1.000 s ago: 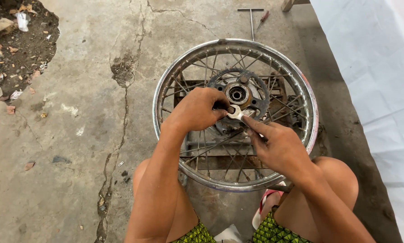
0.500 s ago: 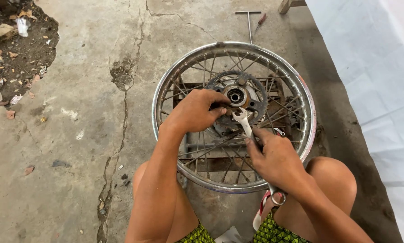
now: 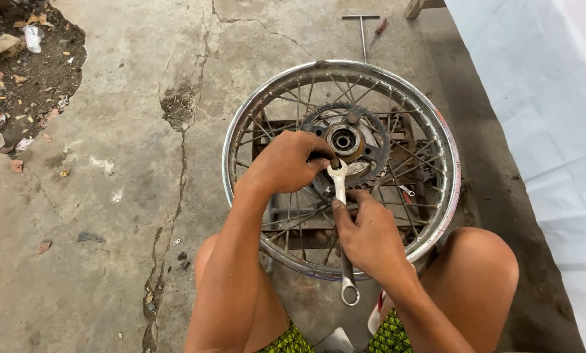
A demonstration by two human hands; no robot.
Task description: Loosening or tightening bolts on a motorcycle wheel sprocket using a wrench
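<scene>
While I look down between my knees, the spoked wheel (image 3: pixel 241 140) lies flat on a dark frame on the cracked concrete floor (image 3: pixel 110 216). My right hand (image 3: pixel 370 236) is closed around a wrench (image 3: pixel 342 222), its open end set just beside the hub on the sprocket (image 3: pixel 374 153). My left hand (image 3: pixel 286 162) curls on the sprocket's edge, touching the wrench head. Beyond the rim lie a T-handle tool (image 3: pixel 361 33) and a red-handled screwdriver (image 3: pixel 379 27); spokes crowd the hub.

Even, soft daylight — sharp focus, faint shadows, no glare
</scene>
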